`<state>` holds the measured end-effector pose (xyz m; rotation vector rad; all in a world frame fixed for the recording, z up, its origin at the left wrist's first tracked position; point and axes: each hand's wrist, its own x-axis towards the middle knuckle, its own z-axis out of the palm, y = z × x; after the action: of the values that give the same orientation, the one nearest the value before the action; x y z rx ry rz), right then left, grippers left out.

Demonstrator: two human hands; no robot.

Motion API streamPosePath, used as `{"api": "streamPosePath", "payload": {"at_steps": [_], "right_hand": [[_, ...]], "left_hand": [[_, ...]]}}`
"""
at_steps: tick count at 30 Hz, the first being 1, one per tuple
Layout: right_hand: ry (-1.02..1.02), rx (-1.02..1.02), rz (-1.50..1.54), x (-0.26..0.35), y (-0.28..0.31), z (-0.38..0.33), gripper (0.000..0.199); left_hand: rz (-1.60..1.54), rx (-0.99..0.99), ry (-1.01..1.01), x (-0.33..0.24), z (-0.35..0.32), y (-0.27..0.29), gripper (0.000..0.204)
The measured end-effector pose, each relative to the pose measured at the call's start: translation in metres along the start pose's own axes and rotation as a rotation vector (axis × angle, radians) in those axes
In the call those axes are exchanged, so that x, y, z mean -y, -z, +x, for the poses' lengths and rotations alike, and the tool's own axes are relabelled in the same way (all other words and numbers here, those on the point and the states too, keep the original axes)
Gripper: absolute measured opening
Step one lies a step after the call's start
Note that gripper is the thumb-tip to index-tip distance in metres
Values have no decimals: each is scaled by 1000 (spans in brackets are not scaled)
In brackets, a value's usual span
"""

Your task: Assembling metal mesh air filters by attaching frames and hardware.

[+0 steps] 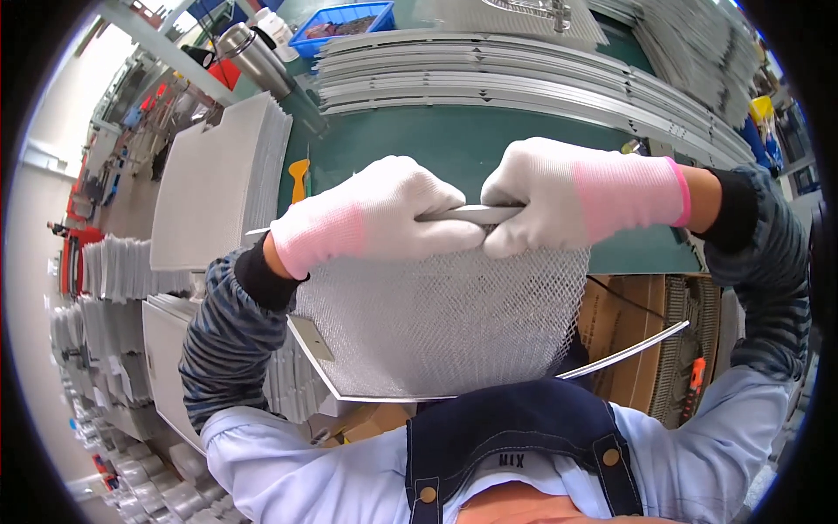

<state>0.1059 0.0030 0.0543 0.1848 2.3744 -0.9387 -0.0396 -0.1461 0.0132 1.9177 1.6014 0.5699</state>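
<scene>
Both hands in white knit gloves w/ pink cuffs, closed tight on the top metal rim of a mesh filter panel (445, 323), held upright btwn chest and the green bench top (454, 144). Left hand (384, 210) is curled in a fist over the rim, fingers wrapped round the front, thumb side twd the middle; right hand (546, 201) is fisted the same way just beside it, knuckles nearly touching the left's, the flat metal strip showing in the gap btwn them. The panel hangs below both hands: silvery expanded mesh fans down from the grip, framed by a thin metal edge that curves along the bottom, w/ a corner bracket low on the left side and a loose end of the frame strip sticking out to the lower right. So the mesh lies under and toward the person from the hands, the rim itself inside the fists. Past the panel, on the far side of the bench, long grey metal frame strips (489, 74) are stacked in rows. Left of the panel, a tall pile of white mesh sheets (218, 175) sits at the bench edge, w/ an orange-handled tool (298, 177) btwn that pile and the left hand. Beyond the strips, a blue bin (345, 22) and a steel flask (253, 57).
</scene>
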Motion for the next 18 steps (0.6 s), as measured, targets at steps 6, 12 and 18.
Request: {"api": "streamPosePath", "payload": {"at_steps": [6, 12, 18], "right_hand": [[146, -125, -88, -25, 3, -20, 32], [246, -297, -91, -62, -20, -13, 19], [101, -178, 273, -64, -5, -19, 18]], "left_hand": [[152, 1, 104, 1, 2, -5, 28], [661, -246, -66, 27, 14, -32, 38], [524, -384, -212, 21, 32, -40, 55]]}}
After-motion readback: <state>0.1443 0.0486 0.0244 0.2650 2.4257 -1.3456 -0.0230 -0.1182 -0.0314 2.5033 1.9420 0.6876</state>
